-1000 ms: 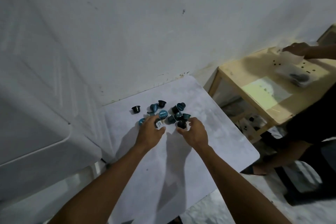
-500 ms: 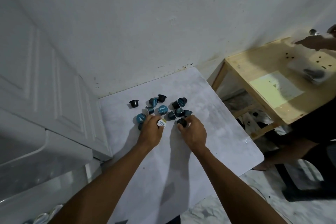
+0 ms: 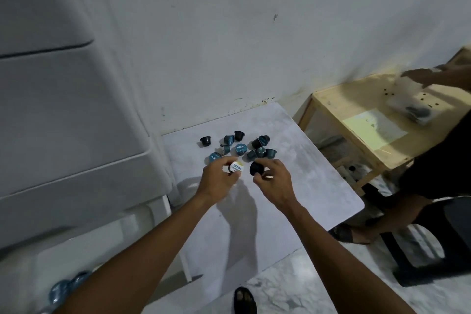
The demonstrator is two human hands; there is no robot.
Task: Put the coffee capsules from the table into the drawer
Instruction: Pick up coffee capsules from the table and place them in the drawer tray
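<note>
Two hands (image 3: 219,177), two capsules (image 3: 236,167) held

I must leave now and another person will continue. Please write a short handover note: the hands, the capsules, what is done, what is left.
Left hand: holds a white-lidded capsule.
Right hand: holds a dark capsule.
Other capsules: loose cluster on the white table, near the wall.
Done: two capsules picked up, none seen in a drawer.
Left: carry these two to the drawer, then clear the cluster.

Left hand (image 3: 219,178), right hand (image 3: 274,181), fingers pinched.
</note>
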